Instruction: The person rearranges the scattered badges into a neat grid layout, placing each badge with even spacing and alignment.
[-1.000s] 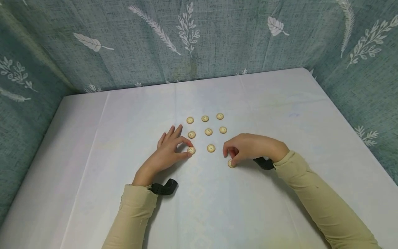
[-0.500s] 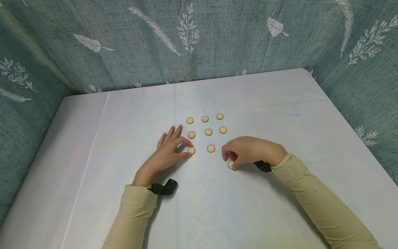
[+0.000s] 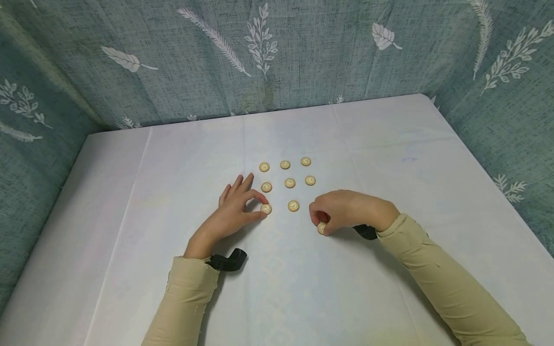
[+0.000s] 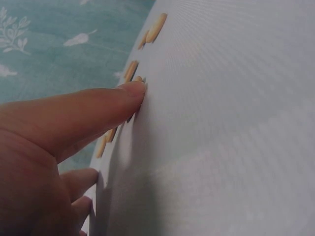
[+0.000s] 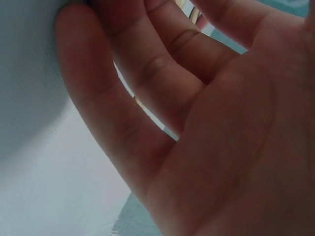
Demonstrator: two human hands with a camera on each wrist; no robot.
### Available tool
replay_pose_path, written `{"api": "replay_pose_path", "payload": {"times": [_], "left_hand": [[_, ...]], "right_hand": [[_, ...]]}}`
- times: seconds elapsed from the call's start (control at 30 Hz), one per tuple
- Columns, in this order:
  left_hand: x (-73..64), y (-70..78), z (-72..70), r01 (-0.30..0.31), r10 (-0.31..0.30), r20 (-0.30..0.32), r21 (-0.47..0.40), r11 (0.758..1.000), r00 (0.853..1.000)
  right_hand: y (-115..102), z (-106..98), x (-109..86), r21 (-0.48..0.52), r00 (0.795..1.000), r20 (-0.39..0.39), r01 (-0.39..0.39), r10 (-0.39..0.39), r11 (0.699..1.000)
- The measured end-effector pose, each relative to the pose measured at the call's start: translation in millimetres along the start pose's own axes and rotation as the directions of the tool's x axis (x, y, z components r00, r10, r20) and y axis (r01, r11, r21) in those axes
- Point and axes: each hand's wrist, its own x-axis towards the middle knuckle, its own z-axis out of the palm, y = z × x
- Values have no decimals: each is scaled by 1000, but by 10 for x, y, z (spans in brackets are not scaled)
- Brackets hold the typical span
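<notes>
In the head view, pale round buttons lie in rows on the white-covered table. My left hand [image 3: 231,211] pinches the front-left button [image 3: 266,209] between thumb and index finger, its other fingers spread over the cloth. In the left wrist view the thumb [image 4: 113,103] covers most of that button. My right hand [image 3: 346,209] grips another button [image 3: 321,228] at the cloth, right of and a little nearer than the front-middle button [image 3: 293,206]. The right wrist view shows curled fingers [image 5: 91,64] of that hand, with its button hidden.
Beyond the hands lie a middle row of three buttons, its centre button [image 3: 290,183] among them, and a back row of three with its own centre button [image 3: 285,165]. A green leaf-patterned curtain [image 3: 303,57] hangs behind and beside the white tablecloth [image 3: 277,288].
My right hand has shifted slightly toward me and to the left, and its fingers have closed in around the button. The left hand and other buttons have stayed put.
</notes>
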Motion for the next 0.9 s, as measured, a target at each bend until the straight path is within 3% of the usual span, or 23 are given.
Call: {"api": "replay_pose_path", "payload": {"times": [0.6,0.9], "left_hand": [[3,6,-3,-5,5,1,3,1000,1000],[10,-2,-1,0,0,3,-1,1000,1000]], "right_hand": [[83,-32,-21,81,999,31,5,-7,997],[204,-62,-14,127,1000,-17,2,0,992]]}}
